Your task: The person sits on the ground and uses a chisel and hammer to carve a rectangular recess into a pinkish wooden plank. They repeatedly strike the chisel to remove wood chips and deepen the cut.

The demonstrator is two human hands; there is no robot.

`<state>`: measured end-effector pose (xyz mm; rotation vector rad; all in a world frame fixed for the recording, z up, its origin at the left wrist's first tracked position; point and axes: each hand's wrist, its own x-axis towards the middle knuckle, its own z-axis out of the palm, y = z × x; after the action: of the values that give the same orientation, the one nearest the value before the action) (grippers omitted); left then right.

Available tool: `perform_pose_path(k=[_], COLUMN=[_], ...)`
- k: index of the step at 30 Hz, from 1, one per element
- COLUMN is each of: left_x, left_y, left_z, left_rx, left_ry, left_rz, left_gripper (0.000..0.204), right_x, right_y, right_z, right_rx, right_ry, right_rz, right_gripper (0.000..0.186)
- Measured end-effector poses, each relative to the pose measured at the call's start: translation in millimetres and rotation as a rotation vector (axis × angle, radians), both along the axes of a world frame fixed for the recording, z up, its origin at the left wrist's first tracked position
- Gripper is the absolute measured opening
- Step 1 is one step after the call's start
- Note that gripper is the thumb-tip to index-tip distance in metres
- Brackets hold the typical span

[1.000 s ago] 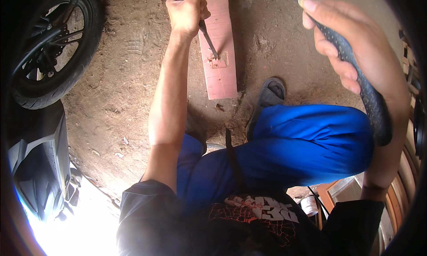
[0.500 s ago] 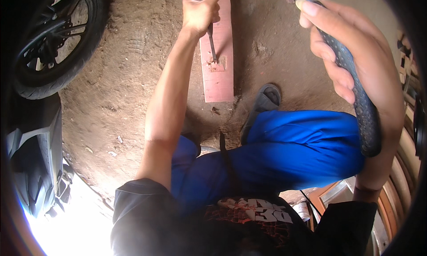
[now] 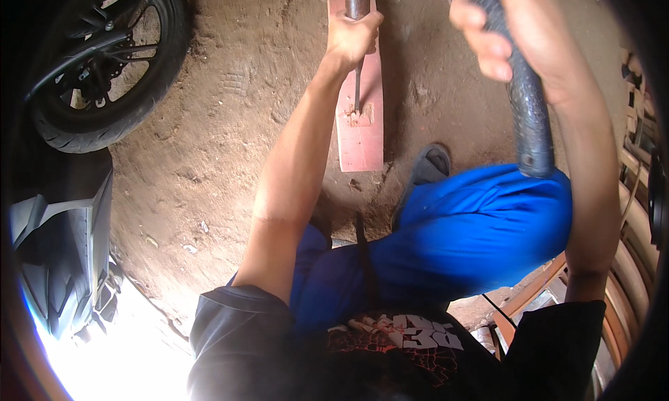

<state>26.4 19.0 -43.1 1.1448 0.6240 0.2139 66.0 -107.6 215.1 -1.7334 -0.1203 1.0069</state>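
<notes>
Over at ten o'clock, a black motorcycle wheel (image 3: 101, 70) fills the edge, and below it, between eight and nine, there's a grey-and-black vehicle panel (image 3: 66, 248) beside a patch of glaring light. Up at twelve, here's my left hand (image 3: 354, 37), fingers wrapped tight around the handle of a chisel (image 3: 357, 87)! The blade drops towards six o'clock, its tip down at the shallow rough-edged recess (image 3: 361, 117) in the pink board (image 3: 362, 147). That board lies on the dirt ground (image 3: 230, 122) at twelve, its near end squared towards me, crumbs of debris around the cut. Just inside half past two, a dark sandal (image 3: 428, 167), then my blue trousers (image 3: 474, 227) bulging at half past three. And well apart from the left, between one and two, my right hand (image 3: 526, 25) is clamped on a black textured handle (image 3: 527, 101), butt end pointing to six above my knee, upper end out of frame. Curved wooden pieces (image 3: 627, 220) line three to four.
</notes>
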Motion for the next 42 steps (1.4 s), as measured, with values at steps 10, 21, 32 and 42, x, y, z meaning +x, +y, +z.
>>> perform_pose_path(k=[10,21,32,42], left_x=[-49,-43,-63,-66], left_y=[-41,22,5,-4], left_z=[-56,34,48,27], left_rx=[-0.116,0.030,0.068,0.006], left_ry=[0.187,-0.070,-0.248,-0.044], left_rz=[-0.043,-0.001,0.166,0.157], left_gripper=[0.013,0.028,0.024,0.024], right_x=[-11,-4,3,-5], right_y=[18,-15,-74,-113], right_z=[36,-15,-49,-69], right_rx=[-0.186,-0.242,-0.616,-0.954], right_ry=[-0.008,-0.092,-0.002,0.008], right_rz=[-0.015,0.192,0.557,0.804], right_gripper=[0.030,0.037,0.034,0.039])
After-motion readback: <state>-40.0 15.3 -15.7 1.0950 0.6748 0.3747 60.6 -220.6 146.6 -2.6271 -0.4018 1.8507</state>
